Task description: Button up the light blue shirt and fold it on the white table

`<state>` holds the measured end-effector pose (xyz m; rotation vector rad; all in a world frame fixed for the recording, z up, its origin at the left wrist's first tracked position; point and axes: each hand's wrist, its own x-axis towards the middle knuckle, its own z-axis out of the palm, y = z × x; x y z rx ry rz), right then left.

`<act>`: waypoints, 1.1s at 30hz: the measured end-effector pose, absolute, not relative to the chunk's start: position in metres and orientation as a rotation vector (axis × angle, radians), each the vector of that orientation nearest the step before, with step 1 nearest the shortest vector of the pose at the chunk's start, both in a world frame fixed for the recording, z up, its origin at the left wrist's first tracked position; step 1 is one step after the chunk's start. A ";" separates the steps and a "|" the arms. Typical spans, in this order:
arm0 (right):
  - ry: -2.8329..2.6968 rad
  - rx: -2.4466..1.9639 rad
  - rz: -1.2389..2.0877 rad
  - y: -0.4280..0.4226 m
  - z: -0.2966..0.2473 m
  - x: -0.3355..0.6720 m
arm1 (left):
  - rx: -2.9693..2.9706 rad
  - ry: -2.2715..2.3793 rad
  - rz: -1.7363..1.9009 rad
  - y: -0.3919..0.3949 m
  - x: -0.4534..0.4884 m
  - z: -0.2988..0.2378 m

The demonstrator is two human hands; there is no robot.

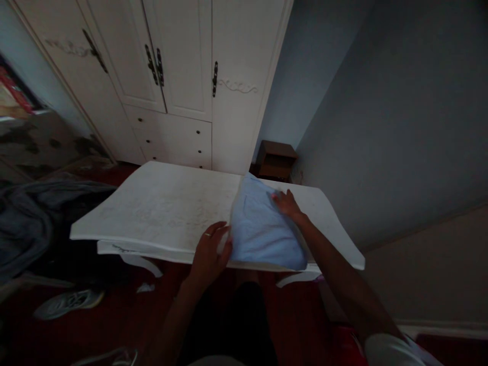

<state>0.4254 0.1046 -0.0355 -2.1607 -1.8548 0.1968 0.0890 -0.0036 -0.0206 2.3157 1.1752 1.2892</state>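
A folded light-blue cloth (261,229) lies on a white table (163,203), right of the middle, its near edge reaching the table's front. My right hand (287,204) rests on the cloth's far right edge, fingers spread. At the near left edge of the cloth is my left hand (211,249), with a ring on one finger. Its fingers are bent and a gap shows between them and the thumb; the fingertips touch or nearly touch the cloth. What kind of textile it is, I cannot make out.
A white wardrobe (186,61) with dark handles stands behind the table. A small brown cabinet (277,157) is in the far corner. Dark grey fabric (26,218) is heaped at left, and a shoe (68,302) lies on the red floor (152,325). A wall (412,117) runs along the right.
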 end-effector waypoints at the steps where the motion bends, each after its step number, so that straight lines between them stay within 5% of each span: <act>1: -1.847 -2.141 0.163 0.111 -0.030 0.415 | 2.365 1.172 1.223 0.008 0.098 -0.016; 9: -2.203 -1.921 0.037 0.176 -0.016 0.316 | 2.868 0.869 0.450 0.053 0.166 -0.023; 17: -2.139 -2.050 0.210 0.216 -0.035 0.321 | 2.896 0.977 0.535 0.035 0.167 -0.044; 33: -1.876 -2.154 -0.122 0.196 -0.049 0.313 | 2.874 0.976 0.520 0.011 0.157 -0.049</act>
